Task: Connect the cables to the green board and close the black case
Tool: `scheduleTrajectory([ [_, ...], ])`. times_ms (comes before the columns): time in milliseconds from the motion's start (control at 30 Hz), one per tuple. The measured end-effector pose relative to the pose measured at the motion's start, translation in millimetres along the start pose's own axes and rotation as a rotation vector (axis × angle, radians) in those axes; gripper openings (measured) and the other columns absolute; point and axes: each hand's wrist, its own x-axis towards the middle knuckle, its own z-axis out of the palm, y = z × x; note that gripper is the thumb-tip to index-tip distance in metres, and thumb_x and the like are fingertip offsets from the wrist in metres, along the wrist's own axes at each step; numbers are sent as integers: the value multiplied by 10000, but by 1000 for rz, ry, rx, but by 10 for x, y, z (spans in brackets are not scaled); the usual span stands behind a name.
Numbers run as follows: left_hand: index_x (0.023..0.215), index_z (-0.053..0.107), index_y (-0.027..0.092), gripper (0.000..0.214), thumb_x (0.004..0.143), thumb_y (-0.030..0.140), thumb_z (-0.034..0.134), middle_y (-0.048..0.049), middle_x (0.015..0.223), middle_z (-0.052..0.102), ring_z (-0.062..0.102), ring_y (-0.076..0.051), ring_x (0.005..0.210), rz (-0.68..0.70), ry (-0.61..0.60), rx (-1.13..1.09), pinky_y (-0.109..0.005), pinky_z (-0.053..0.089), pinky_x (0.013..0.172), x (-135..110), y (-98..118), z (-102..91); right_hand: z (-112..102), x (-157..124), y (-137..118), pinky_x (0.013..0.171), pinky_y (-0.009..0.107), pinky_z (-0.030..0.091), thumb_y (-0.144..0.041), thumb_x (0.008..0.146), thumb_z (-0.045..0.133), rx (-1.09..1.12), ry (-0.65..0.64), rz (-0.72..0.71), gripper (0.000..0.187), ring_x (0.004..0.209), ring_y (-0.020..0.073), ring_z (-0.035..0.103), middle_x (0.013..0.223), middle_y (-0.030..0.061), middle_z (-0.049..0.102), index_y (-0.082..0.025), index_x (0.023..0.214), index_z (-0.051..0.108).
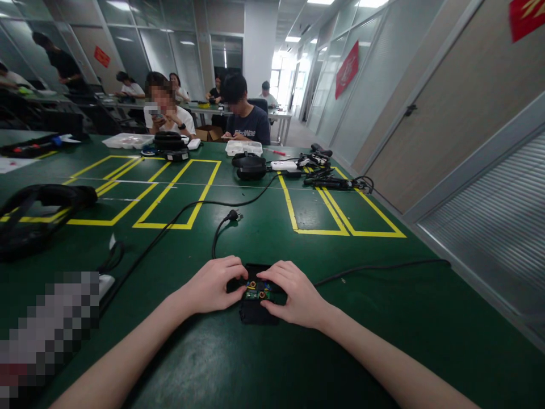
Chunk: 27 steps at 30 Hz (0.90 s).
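Note:
A small green circuit board (252, 294) with two copper-wound coils sits between my hands at the front middle of the table. Black plastic casing halves (259, 314) show around it, one part behind and one in front. My left hand (213, 286) pinches the board's left end between thumb and fingers. At the opposite end, my right hand (297, 292) curls thumb and fingers around the board. Fingers partly hide both ends. A black cord with a mains plug (232, 215) runs up behind my left hand. Another black cable (374, 267) extends right from beside my right hand.
Green table (204, 363) bears yellow tape outlines. A black headset-like strap (46, 210) lies left; a power strip (106, 284) is nearer. Farther back are black devices (251, 166), folded stands (332, 179) and a white tray (243, 148). People sit across the table.

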Motion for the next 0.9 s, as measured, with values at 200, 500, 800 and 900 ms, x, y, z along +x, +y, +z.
scheduleTrajectory([
  [200, 902, 658, 186, 52, 870, 200, 620, 8, 784, 600, 581, -132, 664, -47, -42, -41, -233, 422, 605, 0, -8, 12, 31, 19, -22, 841, 413, 506, -172, 792, 745, 53, 41, 42, 387, 971, 266, 656, 1039, 82, 743, -222, 1165, 655],
  [500, 982, 702, 191, 129, 914, 244, 606, -9, 812, 643, 621, -150, 717, -72, -44, -25, -241, 458, 663, 0, -53, 38, 97, 37, -5, 904, 443, 541, -140, 754, 731, 89, 44, 67, 438, 1044, 272, 652, 1071, 82, 744, -223, 1179, 673],
  [800, 957, 720, 189, 131, 909, 250, 614, -13, 796, 663, 628, -156, 706, -71, -36, 10, -248, 444, 657, 0, -48, 38, 22, 18, -25, 909, 444, 542, -217, 818, 754, 119, 130, 33, 405, 1071, 281, 630, 1161, 110, 679, -226, 1206, 636],
  [900, 956, 712, 190, 136, 920, 250, 596, -13, 790, 663, 623, -153, 700, -45, -25, 24, -245, 441, 649, 2, -40, 33, -67, -20, -11, 860, 426, 534, -199, 793, 745, 80, 110, 66, 377, 1031, 279, 614, 1117, 100, 636, -227, 1146, 615],
])
